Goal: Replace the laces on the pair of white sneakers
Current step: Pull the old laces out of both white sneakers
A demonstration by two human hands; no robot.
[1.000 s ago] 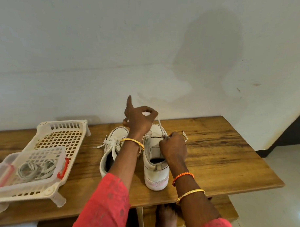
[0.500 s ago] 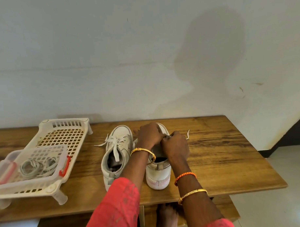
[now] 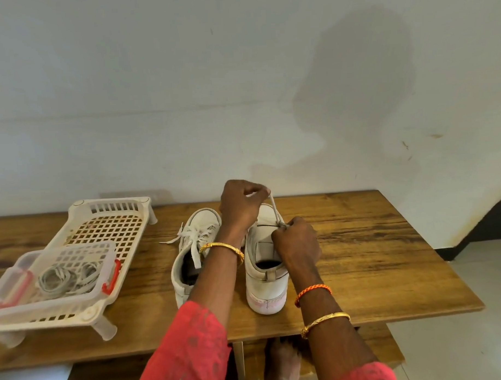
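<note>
Two white sneakers stand side by side on the wooden table [image 3: 359, 243], heels toward me. The left sneaker [image 3: 189, 249] still carries a loose white lace. Over the right sneaker [image 3: 264, 280] my left hand [image 3: 240, 207] is raised and pinches a white lace [image 3: 275, 213] that runs taut down to the eyelets. My right hand [image 3: 296, 242] sits on the shoe's right side and pinches the lace where it meets the upper. The front of this shoe is hidden behind my hands.
A white plastic basket tray [image 3: 108, 223] stands at the table's left, with a clear lidded box [image 3: 103, 251] of coiled grey laces [image 3: 65, 278] on it. A wall rises right behind the table. A bare foot [image 3: 281, 362] shows below the front edge.
My left hand came down to the shoe beside the right hand, then rose again, drawing a length of lace up and away. The right hand stayed on the shoe.
</note>
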